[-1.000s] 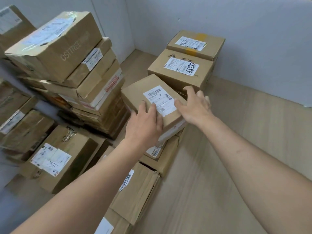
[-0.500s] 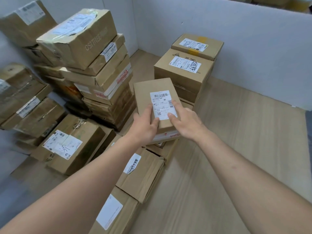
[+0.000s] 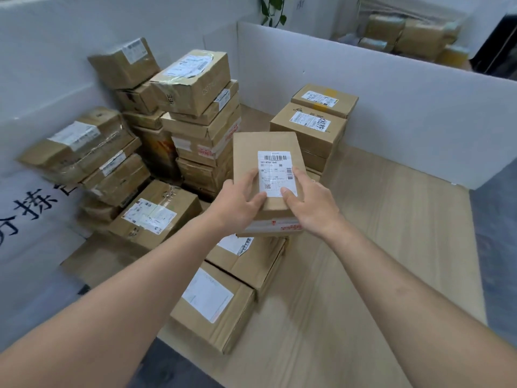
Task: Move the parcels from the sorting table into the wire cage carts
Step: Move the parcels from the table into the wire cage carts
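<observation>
Fingers (image 3: 256,198) of both hands are pinching the labelled parcel (image 3: 268,175) at its near corners, thumbs on top, holding it label-up above the desk (image 3: 377,247), stacked parcels (image 3: 201,113) at ten o'clock.

Bare wood surface (image 3: 377,261) to the right & front gives open room. Left blocked by tall box stack (image 3: 201,121); white partition wall (image 3: 405,113) closes the back, w/ two stacked boxes (image 3: 313,127) against it.

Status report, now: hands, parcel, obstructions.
Left hand, right hand both grip flat brown cardboard parcel, white label up. Raised above lower boxes. No cart visible.
</observation>
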A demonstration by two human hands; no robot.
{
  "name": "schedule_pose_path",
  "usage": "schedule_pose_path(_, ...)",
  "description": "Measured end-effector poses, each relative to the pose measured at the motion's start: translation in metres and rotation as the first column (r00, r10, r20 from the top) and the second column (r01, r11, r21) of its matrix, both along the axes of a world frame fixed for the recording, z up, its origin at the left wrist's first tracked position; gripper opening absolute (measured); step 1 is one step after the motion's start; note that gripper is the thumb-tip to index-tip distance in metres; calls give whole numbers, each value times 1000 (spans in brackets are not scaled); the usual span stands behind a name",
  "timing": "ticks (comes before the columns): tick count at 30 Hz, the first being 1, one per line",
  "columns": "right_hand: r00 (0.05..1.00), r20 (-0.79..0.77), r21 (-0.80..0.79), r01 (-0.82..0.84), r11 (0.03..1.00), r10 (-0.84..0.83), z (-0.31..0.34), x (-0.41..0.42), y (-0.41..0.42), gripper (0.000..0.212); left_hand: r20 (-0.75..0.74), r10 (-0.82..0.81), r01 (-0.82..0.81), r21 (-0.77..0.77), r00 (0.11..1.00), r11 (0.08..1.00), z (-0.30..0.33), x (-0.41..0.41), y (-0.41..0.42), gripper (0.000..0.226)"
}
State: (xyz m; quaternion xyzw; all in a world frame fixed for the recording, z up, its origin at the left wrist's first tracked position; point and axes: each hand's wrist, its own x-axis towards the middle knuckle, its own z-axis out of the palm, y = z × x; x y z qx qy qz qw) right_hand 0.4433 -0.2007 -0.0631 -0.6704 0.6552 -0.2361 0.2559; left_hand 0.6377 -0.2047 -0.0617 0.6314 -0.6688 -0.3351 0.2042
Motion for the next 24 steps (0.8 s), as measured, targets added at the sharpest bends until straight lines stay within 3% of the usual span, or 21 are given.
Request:
schedule_pose_path(14,1000,-8,-26,-28,999,28,54,28,96,67,9,-4,5,-96,1000,995,49,39,103,69)
schedule_pose_path(24,973,0,-30,-229,973,229,30,54,127,68,42,208,-203,-108,977,973,34,59,171,70)
